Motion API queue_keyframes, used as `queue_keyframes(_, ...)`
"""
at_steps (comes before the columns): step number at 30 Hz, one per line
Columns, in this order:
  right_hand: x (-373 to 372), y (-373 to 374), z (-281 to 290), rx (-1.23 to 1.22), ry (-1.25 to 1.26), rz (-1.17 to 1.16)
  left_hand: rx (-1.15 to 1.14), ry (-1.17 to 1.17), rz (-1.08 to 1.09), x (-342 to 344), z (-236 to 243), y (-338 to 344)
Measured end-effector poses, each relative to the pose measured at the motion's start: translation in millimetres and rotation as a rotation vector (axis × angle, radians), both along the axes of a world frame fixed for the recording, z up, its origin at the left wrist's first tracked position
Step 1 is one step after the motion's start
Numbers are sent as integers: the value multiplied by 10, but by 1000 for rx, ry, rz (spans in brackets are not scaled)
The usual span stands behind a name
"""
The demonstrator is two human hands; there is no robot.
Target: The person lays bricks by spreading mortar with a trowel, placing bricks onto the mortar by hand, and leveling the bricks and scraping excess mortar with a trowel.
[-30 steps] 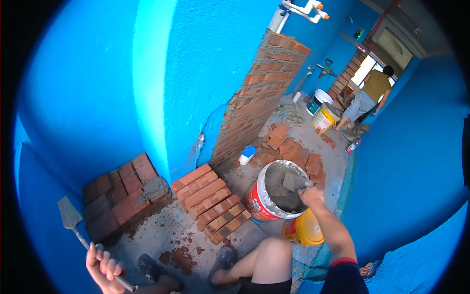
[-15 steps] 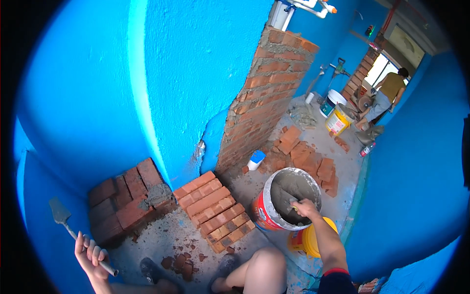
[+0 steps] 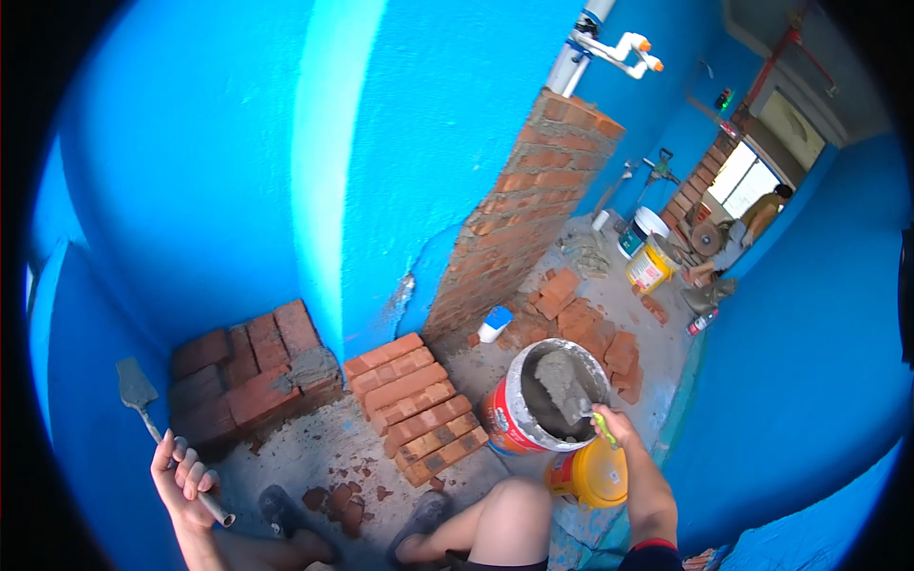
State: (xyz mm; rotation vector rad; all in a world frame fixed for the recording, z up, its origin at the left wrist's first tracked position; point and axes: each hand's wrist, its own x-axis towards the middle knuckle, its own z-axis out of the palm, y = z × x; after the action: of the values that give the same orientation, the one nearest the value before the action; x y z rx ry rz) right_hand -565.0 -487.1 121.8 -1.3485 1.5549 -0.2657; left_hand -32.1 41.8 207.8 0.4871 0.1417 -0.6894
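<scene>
free gap over floor [image 3: 286,447] between brick platform [image 3: 252,398] and brick row [image 3: 409,388], mortar bucket [image 3: 509,417] just beyond

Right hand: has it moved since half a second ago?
Yes: against the mortar bucket, the right hand has moved right and back, from over the opening to the rim.

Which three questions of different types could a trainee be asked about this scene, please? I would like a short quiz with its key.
1. Multiple choice: what does the right hand hold? A) a brick; B) a yellow-green-handled trowel; C) a plastic bottle.
2. True or false: the left hand is empty.
3. Fill in, left or right: in the picture, the mortar bucket stands to the ____ of the stacked orange bricks.

Key: 1. B. 2. False: it holds a pipe-handled trowel. 3. Right.
</scene>
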Motion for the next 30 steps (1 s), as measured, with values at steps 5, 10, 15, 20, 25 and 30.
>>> queue_keyframes(5, 54, 90, 178, -112, 48, -31, 24, 47, -33, 53, 88, 220)
queue_keyframes(10, 887, 584, 645, -84, -85, 169, 59, 150, -89, 93, 39, 375)
queue_keyframes(15, 2009, 965, 471, 172, -252, 433, 173, 147, -112, 21, 133, 503)
queue_keyframes(20, 3264, 1457, 102, 412, -384, 655, 146, 200, -136, -42, 141, 521)
queue_keyframes(25, 4376, 1714, -323, 95, -195, 915, 112, 268, -173, -80, 152, 543)
queue_keyframes(30, 5176, 2057, -818, -1044, 234, 1190, 73, 308, -235, -72, 200, 478)
